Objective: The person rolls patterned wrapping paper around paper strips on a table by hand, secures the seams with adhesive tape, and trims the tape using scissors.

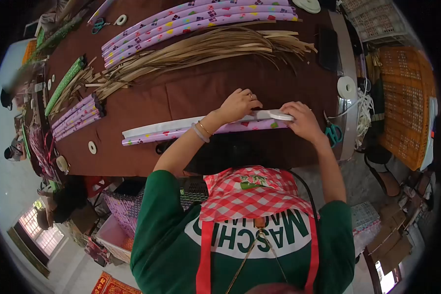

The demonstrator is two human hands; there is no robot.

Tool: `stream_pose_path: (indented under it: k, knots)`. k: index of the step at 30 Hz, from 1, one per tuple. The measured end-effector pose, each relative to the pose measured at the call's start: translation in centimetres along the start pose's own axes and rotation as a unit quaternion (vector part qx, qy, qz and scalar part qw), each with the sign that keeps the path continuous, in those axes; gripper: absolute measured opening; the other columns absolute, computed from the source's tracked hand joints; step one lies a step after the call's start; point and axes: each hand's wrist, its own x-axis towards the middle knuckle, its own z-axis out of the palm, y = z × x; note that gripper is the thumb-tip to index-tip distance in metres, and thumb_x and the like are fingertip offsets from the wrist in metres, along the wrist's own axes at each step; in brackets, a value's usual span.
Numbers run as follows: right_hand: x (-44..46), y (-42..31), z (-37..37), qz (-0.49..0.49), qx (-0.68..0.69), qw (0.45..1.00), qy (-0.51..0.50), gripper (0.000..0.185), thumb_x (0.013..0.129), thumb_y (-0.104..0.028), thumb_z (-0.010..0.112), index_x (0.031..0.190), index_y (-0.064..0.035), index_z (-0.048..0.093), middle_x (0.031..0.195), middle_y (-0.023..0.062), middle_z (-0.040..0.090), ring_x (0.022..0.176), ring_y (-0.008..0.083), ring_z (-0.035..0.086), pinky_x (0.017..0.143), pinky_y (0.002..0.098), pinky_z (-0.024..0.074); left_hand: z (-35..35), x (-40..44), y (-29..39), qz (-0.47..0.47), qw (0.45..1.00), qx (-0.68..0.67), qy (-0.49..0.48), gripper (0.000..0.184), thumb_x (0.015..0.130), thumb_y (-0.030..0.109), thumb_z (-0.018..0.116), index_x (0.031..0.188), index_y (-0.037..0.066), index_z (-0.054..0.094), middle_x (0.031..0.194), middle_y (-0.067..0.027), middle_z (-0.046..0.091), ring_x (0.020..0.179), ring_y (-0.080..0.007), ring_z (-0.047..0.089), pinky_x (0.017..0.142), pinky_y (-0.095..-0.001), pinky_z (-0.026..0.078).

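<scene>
"White is the tape roll. Which fingers have it?"

"Those of the right hand; they are closed around it, at the right end of the lilac roll. The left hand has its fingers bent down to the white strip, which runs along the far side of the lilac roll. Whether they pinch it, I cannot tell."

"And how far is the work?"

"I judge that this piece is half made. The lilac roll lies lengthwise before the person, on the bench; its white strip is uncovered, so the closing seems not yet done. Beyond it, past the brown strips, several long tubes look finished. To its left is a bundle of shorter tubes."

"What are the materials?"

"The lilac roll seems smooth, shiny film or paper with small coloured prints. The brown strips are narrow, flat and dry-looking. Right of the lilac roll lie teal scissors. Brown, slightly creased cloth covers the bench."
</scene>
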Motion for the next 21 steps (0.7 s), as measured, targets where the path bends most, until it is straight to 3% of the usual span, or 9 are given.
stream_pose_path:
  k: [6,9,14,16,18,20,21]
  knots:
    - [-1.0,0.9,-1.7,0.05,0.081,0.995,-0.043,0.022,0.068,-0.007,0.068,0.084,-0.0012,0.055,0.093,0.0083,0.057,0.085,0.0271,0.056,0.072,0.0353,0.0449,-0.5,0.2,-0.6,0.068,0.998,0.004,-0.004,0.035,0.07,0.028,0.065,0.103,0.018,0.061,0.089,0.0031,0.058,0.09,-0.0167,0.051,0.079,-0.0299,0.039]
    - [-1.3,1.3,-3.5,0.103,0.087,0.986,-0.094,0.029,0.073,-0.024,0.067,0.084,0.0005,0.056,0.091,0.0115,0.058,0.082,0.0283,0.057,0.073,0.035,0.0452,-0.9,0.6,-1.0,0.102,0.994,0.019,-0.024,0.042,0.07,0.029,0.065,0.11,0.019,0.058,0.089,0.0027,0.058,0.09,-0.0163,0.051,0.08,-0.0296,0.039]
    - [-2.5,3.8,-4.8,0.109,0.099,0.988,-0.04,0.034,0.079,-0.031,0.063,0.08,0.0026,0.06,0.079,0.0147,0.06,0.07,0.0285,0.057,0.067,0.0341,0.045,-1.5,0.9,-1.1,0.122,0.988,0.016,-0.088,0.059,0.074,0.031,0.062,0.129,0.018,0.044,0.094,-0.0007,0.055,0.091,-0.0182,0.049,0.082,-0.0312,0.038]
    - [-2.8,4.3,-5.5,0.175,0.135,0.974,-0.049,0.035,0.08,-0.032,0.062,0.082,0.0022,0.062,0.075,0.0158,0.061,0.069,0.0286,0.058,0.066,0.0348,0.045,-1.6,1.0,-1.2,0.133,0.987,0.023,-0.092,0.062,0.074,0.031,0.062,0.131,0.018,0.041,0.094,-0.0005,0.055,0.09,-0.0182,0.049,0.081,-0.031,0.039]
    - [-3.4,5.1,-5.3,0.192,0.124,0.973,-0.039,0.036,0.08,-0.034,0.061,0.08,0.0019,0.063,0.071,0.0164,0.06,0.069,0.0306,0.058,0.065,0.0366,0.0449,-1.6,1.1,-1.2,0.143,0.985,0.028,-0.096,0.064,0.074,0.03,0.063,0.132,0.018,0.039,0.093,-0.0003,0.054,0.089,-0.0182,0.049,0.08,-0.0307,0.039]
    - [-3.5,5.2,-5.4,0.246,-0.012,0.967,-0.071,0.034,0.078,-0.031,0.063,0.081,0.0023,0.061,0.078,0.0151,0.061,0.073,0.0299,0.059,0.066,0.0362,0.0458,-1.9,1.4,-1.3,0.165,0.98,0.05,-0.102,0.073,0.069,0.032,0.065,0.134,0.02,0.036,0.093,0.0005,0.055,0.089,-0.016,0.05,0.079,-0.0287,0.04]
    - [-3.6,5.0,-5.4,0.249,-0.013,0.966,-0.067,0.034,0.078,-0.031,0.063,0.081,0.0023,0.061,0.078,0.0151,0.061,0.073,0.0299,0.059,0.066,0.0362,0.0458,-2.0,1.5,-1.4,0.17,0.979,0.051,-0.103,0.073,0.069,0.032,0.065,0.134,0.02,0.036,0.093,0.0005,0.055,0.089,-0.016,0.05,0.079,-0.0287,0.04]
